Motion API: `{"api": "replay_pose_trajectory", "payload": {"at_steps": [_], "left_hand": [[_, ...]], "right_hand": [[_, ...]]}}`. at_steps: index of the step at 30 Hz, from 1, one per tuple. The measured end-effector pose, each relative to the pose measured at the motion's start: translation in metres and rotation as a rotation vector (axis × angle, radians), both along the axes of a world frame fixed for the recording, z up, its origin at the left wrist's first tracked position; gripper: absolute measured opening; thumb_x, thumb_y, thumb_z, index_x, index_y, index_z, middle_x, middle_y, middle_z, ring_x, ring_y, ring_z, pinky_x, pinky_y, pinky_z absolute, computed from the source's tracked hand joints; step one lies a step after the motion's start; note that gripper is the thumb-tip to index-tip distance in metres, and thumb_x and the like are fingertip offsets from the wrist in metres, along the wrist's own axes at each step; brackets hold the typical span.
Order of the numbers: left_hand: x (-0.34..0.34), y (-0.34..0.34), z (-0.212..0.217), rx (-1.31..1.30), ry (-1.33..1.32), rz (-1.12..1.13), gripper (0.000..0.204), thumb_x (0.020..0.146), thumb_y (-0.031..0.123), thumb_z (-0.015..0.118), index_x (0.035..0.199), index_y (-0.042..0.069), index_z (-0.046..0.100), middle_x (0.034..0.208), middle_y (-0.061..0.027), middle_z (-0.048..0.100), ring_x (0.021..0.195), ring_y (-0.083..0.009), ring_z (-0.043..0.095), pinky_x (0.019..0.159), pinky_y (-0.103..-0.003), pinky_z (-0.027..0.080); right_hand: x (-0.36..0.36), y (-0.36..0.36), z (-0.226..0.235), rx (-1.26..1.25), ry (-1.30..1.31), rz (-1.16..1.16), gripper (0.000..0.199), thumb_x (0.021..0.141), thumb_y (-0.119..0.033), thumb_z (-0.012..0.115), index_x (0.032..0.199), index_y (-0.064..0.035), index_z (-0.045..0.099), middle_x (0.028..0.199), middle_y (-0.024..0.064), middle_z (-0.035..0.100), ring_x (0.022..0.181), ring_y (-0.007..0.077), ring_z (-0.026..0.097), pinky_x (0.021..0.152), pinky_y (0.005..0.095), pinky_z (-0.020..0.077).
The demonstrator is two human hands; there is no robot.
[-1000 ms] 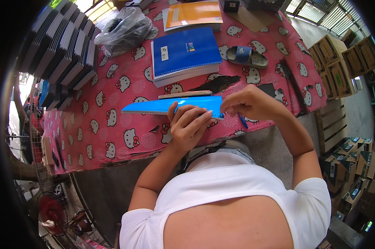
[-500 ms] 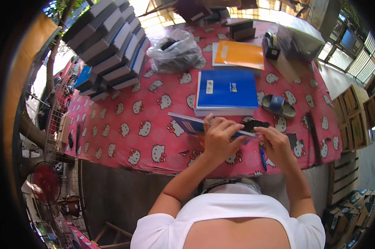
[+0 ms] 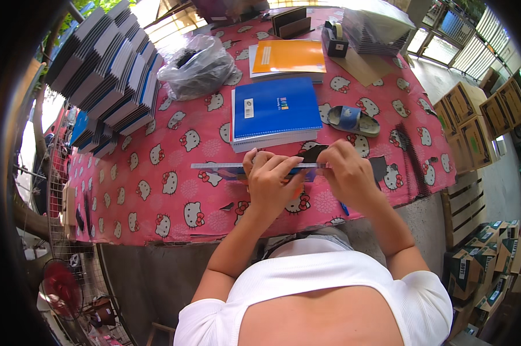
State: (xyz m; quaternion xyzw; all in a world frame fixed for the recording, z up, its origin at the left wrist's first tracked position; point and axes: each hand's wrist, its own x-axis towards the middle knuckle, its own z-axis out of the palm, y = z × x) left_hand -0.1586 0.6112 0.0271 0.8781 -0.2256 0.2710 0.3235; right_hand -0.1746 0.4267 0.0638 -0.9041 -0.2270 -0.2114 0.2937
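Observation:
I hold a thin blue-covered notebook (image 3: 226,166) edge-on just above the pink cartoon-cat tablecloth (image 3: 156,190), so mostly its pale page edge shows. My left hand (image 3: 272,184) grips the notebook's middle from the near side, fingers curled over its top edge. At the notebook's right end, my right hand (image 3: 348,173) pinches it. A stack of blue notebooks (image 3: 275,112) lies directly behind my hands. A dark piece (image 3: 312,153) on the cloth is partly hidden behind the held notebook.
An orange-covered stack (image 3: 286,57) and a clear plastic bag (image 3: 197,69) lie farther back. Tall fanned notebook piles (image 3: 110,75) fill the left. A tape dispenser (image 3: 334,40), a grey sandal (image 3: 352,120), black binding coils (image 3: 410,155), cardboard boxes (image 3: 474,127) and a red fan (image 3: 61,288) are around.
The notebook lay with its blue cover showing a second ago; it now stands on edge between both hands. My head has tipped back, bringing more of the far table into view.

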Motion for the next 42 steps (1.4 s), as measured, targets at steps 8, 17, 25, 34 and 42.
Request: {"api": "replay_pose_trajectory", "payload": {"at_steps": [8, 17, 25, 34, 42], "left_hand": [[-0.012, 0.014, 0.008, -0.01, 0.009, -0.135, 0.023, 0.065, 0.022, 0.077, 0.087, 0.016, 0.072, 0.082, 0.0026, 0.068, 0.082, -0.0159, 0.059, 0.099, -0.04, 0.028], [-0.006, 0.021, -0.004, -0.025, -0.008, 0.032, 0.03, 0.058, 0.029, 0.082, 0.085, 0.019, 0.071, 0.076, 0.0041, 0.063, 0.082, -0.0147, 0.058, 0.101, -0.042, 0.027], [-0.003, 0.017, -0.006, -0.026, -0.089, 0.005, 0.024, 0.058, 0.029, 0.081, 0.075, 0.016, 0.07, 0.076, 0.0042, 0.065, 0.082, -0.0157, 0.057, 0.096, -0.04, 0.028], [0.003, 0.016, -0.003, -0.034, -0.035, 0.021, 0.022, 0.057, 0.028, 0.08, 0.071, 0.015, 0.07, 0.072, 0.0035, 0.066, 0.076, -0.0144, 0.057, 0.095, -0.039, 0.029], [0.001, 0.021, 0.009, -0.097, 0.082, -0.015, 0.053, 0.06, 0.025, 0.081, 0.106, 0.011, 0.058, 0.077, -0.0004, 0.067, 0.079, -0.0203, 0.061, 0.091, -0.036, 0.032]], "right_hand": [[0.114, -0.129, -0.04, -0.452, 0.41, -0.41, 0.042, 0.077, -0.026, 0.068, 0.112, -0.0059, 0.057, 0.105, 0.0143, 0.064, 0.098, 0.0328, 0.062, 0.079, 0.0443, 0.0499], [0.132, -0.154, -0.162, -0.629, 0.229, -0.622, 0.052, 0.071, -0.023, 0.071, 0.116, -0.0084, 0.048, 0.101, 0.0181, 0.063, 0.096, 0.037, 0.062, 0.078, 0.0457, 0.0511], [0.131, -0.153, -0.105, 0.115, 0.33, -0.307, 0.047, 0.074, -0.019, 0.071, 0.115, -0.009, 0.051, 0.083, 0.0134, 0.066, 0.078, 0.0279, 0.066, 0.07, 0.0405, 0.053], [0.091, -0.07, -0.071, 0.328, 0.483, 0.319, 0.031, 0.063, -0.006, 0.076, 0.092, -0.0024, 0.065, 0.083, 0.0032, 0.065, 0.077, 0.0102, 0.058, 0.07, 0.0273, 0.0478], [0.092, -0.057, -0.045, 0.411, 0.723, 0.484, 0.036, 0.068, -0.004, 0.074, 0.102, 0.0008, 0.063, 0.091, 0.0039, 0.067, 0.085, 0.011, 0.059, 0.073, 0.0293, 0.0503]]}}
